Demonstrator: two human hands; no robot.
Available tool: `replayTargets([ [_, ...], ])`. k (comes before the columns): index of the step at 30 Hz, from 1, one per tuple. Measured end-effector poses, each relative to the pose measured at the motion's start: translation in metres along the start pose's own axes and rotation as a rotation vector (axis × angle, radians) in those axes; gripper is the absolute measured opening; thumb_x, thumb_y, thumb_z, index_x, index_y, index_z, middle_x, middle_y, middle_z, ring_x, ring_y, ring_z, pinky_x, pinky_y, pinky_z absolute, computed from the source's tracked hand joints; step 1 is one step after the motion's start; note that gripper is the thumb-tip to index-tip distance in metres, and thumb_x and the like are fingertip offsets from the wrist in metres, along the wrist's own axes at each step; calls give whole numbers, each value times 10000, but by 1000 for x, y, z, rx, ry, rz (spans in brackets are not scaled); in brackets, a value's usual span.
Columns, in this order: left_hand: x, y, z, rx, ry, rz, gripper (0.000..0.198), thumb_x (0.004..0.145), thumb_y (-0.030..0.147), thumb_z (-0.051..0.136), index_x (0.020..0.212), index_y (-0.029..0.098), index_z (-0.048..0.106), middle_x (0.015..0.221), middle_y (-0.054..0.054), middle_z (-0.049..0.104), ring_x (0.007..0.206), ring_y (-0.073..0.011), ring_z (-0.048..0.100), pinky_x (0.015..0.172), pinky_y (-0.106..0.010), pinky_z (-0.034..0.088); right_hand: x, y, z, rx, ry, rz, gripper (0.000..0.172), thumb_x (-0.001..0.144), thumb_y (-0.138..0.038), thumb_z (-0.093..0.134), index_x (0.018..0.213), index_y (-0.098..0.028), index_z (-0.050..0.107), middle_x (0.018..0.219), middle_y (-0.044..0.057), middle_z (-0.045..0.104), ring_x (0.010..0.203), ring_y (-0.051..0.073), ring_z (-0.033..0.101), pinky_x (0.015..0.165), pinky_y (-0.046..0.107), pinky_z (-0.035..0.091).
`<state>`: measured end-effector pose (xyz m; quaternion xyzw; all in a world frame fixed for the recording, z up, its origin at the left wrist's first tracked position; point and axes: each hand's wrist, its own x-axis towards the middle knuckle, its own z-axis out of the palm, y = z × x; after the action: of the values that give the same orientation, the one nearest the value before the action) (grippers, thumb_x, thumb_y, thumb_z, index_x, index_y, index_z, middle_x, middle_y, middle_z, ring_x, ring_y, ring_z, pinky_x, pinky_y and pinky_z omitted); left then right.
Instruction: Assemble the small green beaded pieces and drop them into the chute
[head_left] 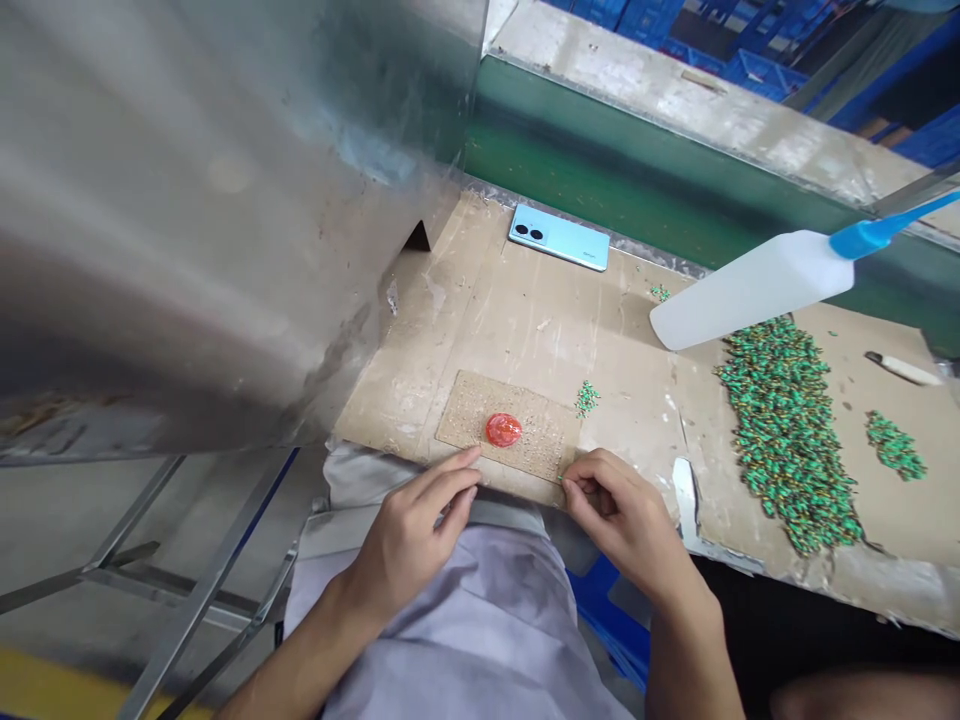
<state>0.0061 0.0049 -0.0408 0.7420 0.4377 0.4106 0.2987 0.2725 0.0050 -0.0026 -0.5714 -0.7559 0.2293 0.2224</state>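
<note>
A brown rectangular board point(466, 408) with a speckled surface lies near the table's front edge. On it sits a glossy red oval blob point(503, 430). My left hand point(424, 525) is at the board's lower left edge, fingers stretched out and apart, with nothing visible in them. At the lower right corner of the board, my right hand point(619, 510) has thumb and forefinger pinched on a tiny green piece point(560, 478). A small cluster of green pieces point(587, 398) lies just right of the board.
A large heap of green and gold pieces point(787, 435) covers the right side, with a smaller pile point(896, 446) beyond. A white squeeze bottle point(754, 288) with a blue nozzle, a light-blue phone point(559, 237) and a white-handled knife point(906, 369) are farther back. Metal sheeting point(225, 220) walls the left.
</note>
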Motion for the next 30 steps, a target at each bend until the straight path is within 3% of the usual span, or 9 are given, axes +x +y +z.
replayTargets([
  [13, 2, -1, -1, -25, 14, 2, 250, 971, -8, 608, 1121, 153, 726, 1297, -148, 786, 1190, -236, 773, 1058, -338, 632, -1, 0, -2, 26, -2, -7, 142, 992, -205, 615, 853, -236, 626, 788, 10, 627, 686, 170, 586, 595, 298, 454],
  [17, 1, 7, -5, -129, 42, -10, 241, 971, 22, 660, 1116, 183, 766, 1251, -123, 789, 1143, -235, 781, 1010, -344, 660, -7, 2, -6, 80, 84, 14, 140, 1028, -209, 588, 891, -231, 610, 787, 4, 600, 615, 146, 533, 544, 287, 440],
  [19, 1, 15, -8, -318, 46, -77, 226, 982, 71, 686, 1122, 212, 792, 1197, -99, 777, 1001, -207, 813, 869, -300, 703, -11, -3, -5, 123, 161, 11, 125, 1033, -186, 587, 918, -232, 604, 809, 13, 594, 650, 155, 544, 565, 296, 441],
  [22, 4, 31, -12, -744, 32, -317, 129, 965, 185, 763, 1073, 230, 820, 1025, -46, 761, 740, -161, 818, 650, -237, 698, -15, -23, 3, 323, 281, -13, 121, 1020, -131, 606, 967, -238, 629, 841, 28, 591, 750, 181, 577, 631, 313, 456],
  [26, 12, 46, -14, -1019, 32, -580, 121, 851, 222, 899, 940, 191, 823, 799, -8, 805, 752, -166, 828, 699, -190, 672, -12, -64, 12, 611, 242, -49, 136, 1013, -101, 605, 1004, -228, 652, 856, 28, 590, 790, 178, 584, 661, 305, 466],
  [30, 14, 49, -16, -1101, 57, -573, 104, 830, 164, 909, 895, 204, 838, 831, 7, 844, 757, -120, 811, 728, -149, 655, -4, -87, 19, 730, 142, -33, 121, 1030, -123, 593, 992, -232, 629, 855, 6, 584, 773, 142, 576, 646, 260, 473],
])
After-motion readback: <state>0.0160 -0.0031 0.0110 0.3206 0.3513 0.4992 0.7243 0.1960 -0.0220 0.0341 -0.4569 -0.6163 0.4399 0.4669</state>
